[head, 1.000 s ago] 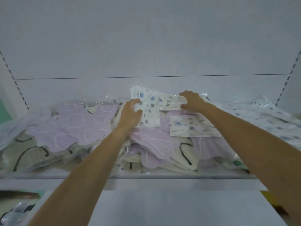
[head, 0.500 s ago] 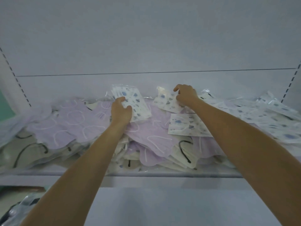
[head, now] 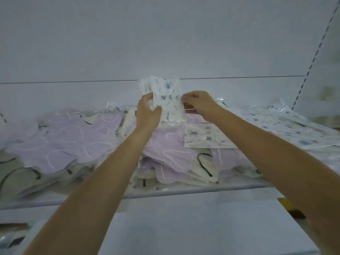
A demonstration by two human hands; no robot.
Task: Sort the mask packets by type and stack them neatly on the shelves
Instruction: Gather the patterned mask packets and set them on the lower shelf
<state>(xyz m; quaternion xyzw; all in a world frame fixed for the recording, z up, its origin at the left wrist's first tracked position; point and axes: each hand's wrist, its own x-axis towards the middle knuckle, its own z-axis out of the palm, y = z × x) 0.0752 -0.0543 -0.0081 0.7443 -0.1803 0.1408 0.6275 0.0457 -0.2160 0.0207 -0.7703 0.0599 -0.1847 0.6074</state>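
Observation:
A small stack of white mask packets with blue speckles [head: 166, 97] stands upright above the pile on the shelf [head: 184, 191]. My left hand [head: 147, 112] grips the stack from the left, thumb across its front. My right hand [head: 199, 103] pinches its right edge. Lilac mask packets [head: 62, 142] cover the left and middle of the shelf. One speckled packet [head: 204, 137] lies flat just right of the hands, and more speckled packets [head: 294, 129] are heaped at the far right. Cream masks with black ear loops [head: 204, 166] show under the lilac ones.
The shelf's white back panel [head: 165, 43] rises behind the pile, with a slotted upright [head: 312, 57] at the right. A lower white shelf surface [head: 184, 227] lies beneath. Dark and yellow items [head: 290, 208] sit at the lower right edge, blurred packets [head: 9, 240] at lower left.
Both hands have come together at the centre. The speckled packets that each hand held apart are now gathered into one upright stack, raised above the pile.

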